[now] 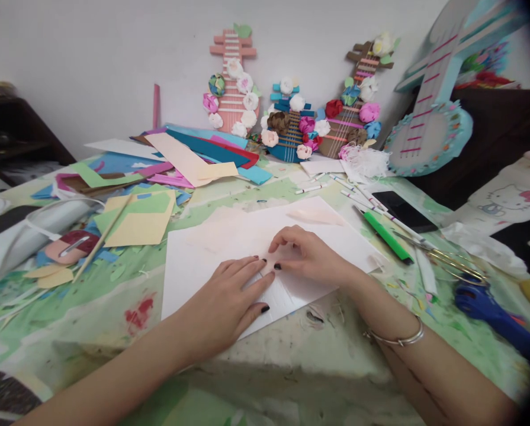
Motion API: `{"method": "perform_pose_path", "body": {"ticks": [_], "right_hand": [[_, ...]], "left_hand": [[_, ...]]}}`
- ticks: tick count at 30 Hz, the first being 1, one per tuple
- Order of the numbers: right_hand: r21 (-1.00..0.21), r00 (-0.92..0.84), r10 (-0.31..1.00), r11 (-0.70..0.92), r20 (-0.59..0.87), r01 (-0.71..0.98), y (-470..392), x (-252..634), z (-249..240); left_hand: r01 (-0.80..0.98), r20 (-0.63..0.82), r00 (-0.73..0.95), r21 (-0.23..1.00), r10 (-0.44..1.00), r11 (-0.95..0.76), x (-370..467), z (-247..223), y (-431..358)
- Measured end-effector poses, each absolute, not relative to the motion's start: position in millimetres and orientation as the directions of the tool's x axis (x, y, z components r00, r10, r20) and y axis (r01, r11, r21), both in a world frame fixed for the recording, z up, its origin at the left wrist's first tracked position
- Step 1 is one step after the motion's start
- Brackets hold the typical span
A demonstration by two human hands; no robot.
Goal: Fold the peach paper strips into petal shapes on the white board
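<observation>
Right hand (315, 254): thumb and index tip brought close together at the centre of the frame, just above the white board (187, 266); whether anything is pinched can't be told. Left hand (229, 293): pressed flat on the board, fingers extended, thumb set apart, nothing gripped. Fine pale lines or strips are seen on the board just below the fingertips; a pale peach sheet (315, 216) is laid near its far edge. Progress, as judged: board work looks early, no built-up shape seen on it; what's left can't be read. Four guitar-shaped pieces are propped up at the back and look mostly finished: pink (231, 53), dark blue (286, 147), brown (336, 130), pale blue (464, 127). Three of them are dressed with crumpled-paper flowers. Counted at right of frame: one green cutter (385, 235), one black phone (402, 211), one pair of gold-handled scissors (458, 260), one blue glue gun (491, 310). White sticks there are overlapped, count unsure. At left: one wooden stick (102, 236), plus coloured paper (211, 147) heaped at upper left, too overlapped to be counted.
</observation>
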State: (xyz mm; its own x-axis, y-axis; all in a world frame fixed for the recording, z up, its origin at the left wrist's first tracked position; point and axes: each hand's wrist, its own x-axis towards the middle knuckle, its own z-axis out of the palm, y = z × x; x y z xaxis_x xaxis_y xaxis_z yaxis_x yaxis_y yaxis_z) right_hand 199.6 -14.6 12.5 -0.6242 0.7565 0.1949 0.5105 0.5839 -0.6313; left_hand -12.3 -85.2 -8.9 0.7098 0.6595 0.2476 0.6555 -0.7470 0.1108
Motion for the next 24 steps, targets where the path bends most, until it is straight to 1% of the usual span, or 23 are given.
{"method": "perform_pose_path", "body": {"ticks": [3,6,16,18,21,24], "right_hand": [[-0.605,-0.653,0.744,0.588,0.144,0.536,-17,200,14],[-0.615,-0.616,0.782,0.533,0.095,0.581,-17,200,12],[-0.779,-0.49,0.87,0.34,0.049,0.526,-4,210,8],[-0.798,-0.482,0.874,0.328,0.054,0.506,-5,209,9],[-0.773,-0.507,0.858,0.377,0.084,0.51,-8,204,8],[-0.718,-0.516,0.854,0.404,0.073,0.567,-10,200,5]], "left_hand": [[0.649,0.253,0.713,0.115,0.654,-0.752,-12,-8,-85],[0.654,0.243,0.708,0.128,0.663,-0.746,-12,-8,-84],[0.678,0.186,0.695,0.152,0.695,-0.719,-13,-6,-84],[0.682,0.174,0.693,0.156,0.7,-0.714,-13,-6,-84],[0.682,0.179,0.689,0.166,0.702,-0.712,-12,-6,-84],[0.679,0.183,0.686,0.186,0.704,-0.71,-11,-3,-83]]}}
